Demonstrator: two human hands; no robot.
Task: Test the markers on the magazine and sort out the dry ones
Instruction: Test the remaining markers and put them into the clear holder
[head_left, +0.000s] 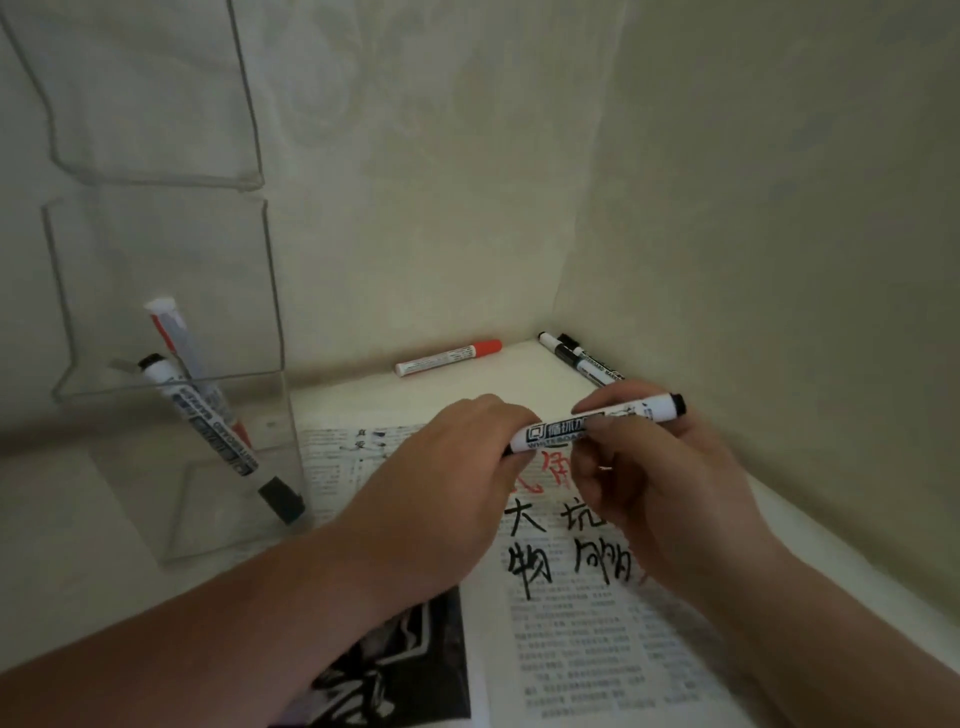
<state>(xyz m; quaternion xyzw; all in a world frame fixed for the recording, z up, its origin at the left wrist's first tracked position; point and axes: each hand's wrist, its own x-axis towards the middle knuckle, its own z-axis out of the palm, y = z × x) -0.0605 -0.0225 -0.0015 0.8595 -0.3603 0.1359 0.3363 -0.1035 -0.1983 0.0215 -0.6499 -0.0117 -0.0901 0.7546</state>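
Observation:
A white whiteboard marker (566, 427) with black print and a black end lies level between my two hands above the magazine (571, 639). My left hand (447, 483) grips its left end, and that end is hidden under the fingers. My right hand (660, 467) pinches the barrel near the middle. The open magazine lies flat on the white table, with black and red handwritten strokes on its right page. A red-capped marker (449, 357) lies by the back wall. Two black markers (582, 359) lie in the corner.
A clear acrylic holder (171, 395) stands at the left with three markers (208, 415) leaning inside. Walls close the table at the back and right. The white table (519, 374) shows between the magazine and the back wall.

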